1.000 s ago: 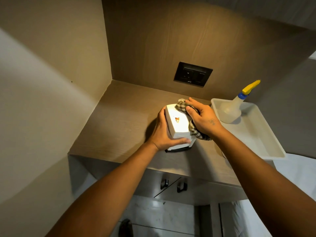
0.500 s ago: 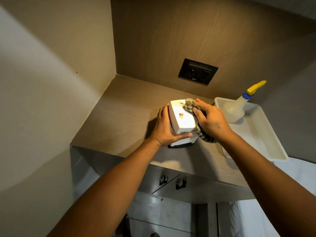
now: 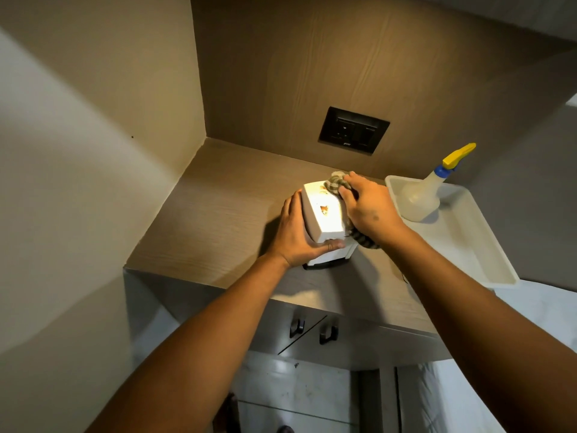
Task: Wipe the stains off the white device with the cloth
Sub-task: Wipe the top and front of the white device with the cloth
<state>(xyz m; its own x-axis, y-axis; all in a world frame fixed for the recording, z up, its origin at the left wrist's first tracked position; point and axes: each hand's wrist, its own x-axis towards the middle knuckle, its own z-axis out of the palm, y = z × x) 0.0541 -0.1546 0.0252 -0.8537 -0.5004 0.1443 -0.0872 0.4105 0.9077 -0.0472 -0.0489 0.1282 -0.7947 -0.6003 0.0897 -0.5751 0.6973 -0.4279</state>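
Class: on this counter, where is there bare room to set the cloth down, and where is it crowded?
Free: counter left of the device, toward the corner walls; the tray floor nearer than the bottle. Crowded: between device and tray, where the right hand presses the cloth.

Right hand (image 3: 368, 209) covering most of cloth (image 3: 335, 182) and device (image 3: 324, 214) right side; left hand (image 3: 296, 235) hiding device left side; socket (image 3: 353, 130) markings too small.
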